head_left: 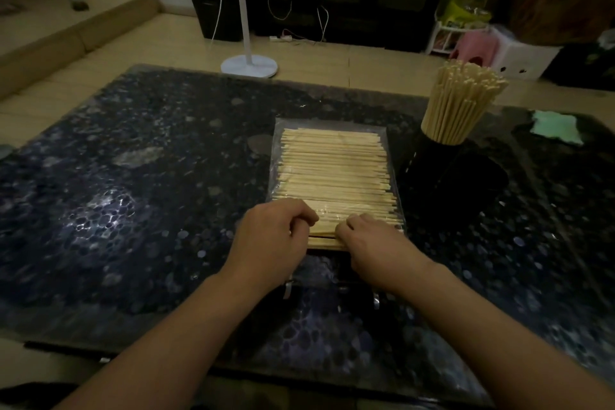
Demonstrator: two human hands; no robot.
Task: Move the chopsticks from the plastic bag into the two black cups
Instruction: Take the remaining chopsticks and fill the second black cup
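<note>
The plastic bag of chopsticks lies mid-table, both hands at its near end, a chopstick-filled cup just right, a cloth farther right.

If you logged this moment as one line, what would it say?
left hand: grips bag edge | right hand: grips bag edge | plastic bag: flat, holds chopsticks | far cup: full

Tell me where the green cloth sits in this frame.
In the head view the green cloth lies on the dark table near its far right edge, just right of the black cup packed with upright chopsticks.
</note>
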